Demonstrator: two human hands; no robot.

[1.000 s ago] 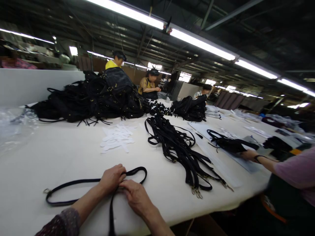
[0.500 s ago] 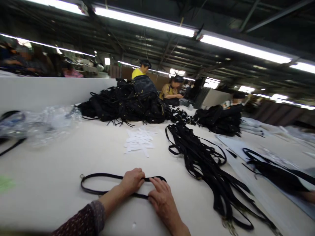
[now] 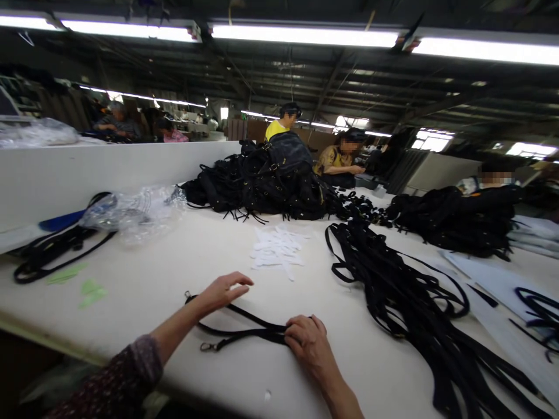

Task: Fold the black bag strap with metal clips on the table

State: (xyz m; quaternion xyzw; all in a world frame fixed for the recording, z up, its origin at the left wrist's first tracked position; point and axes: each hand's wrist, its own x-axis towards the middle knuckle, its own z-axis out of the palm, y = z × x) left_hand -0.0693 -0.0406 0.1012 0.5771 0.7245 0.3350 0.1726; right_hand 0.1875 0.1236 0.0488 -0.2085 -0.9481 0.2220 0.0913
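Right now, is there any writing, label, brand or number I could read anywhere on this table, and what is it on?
None can be read.
White paper slips: no print shows at this size.
Black strap under the right hand and by the left hand: no marking.
Green scraps: plain.

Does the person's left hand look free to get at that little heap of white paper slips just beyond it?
Probably yes. The left hand is open over the black strap, and only bare table lies between it and the white slips. The right hand presses the strap.
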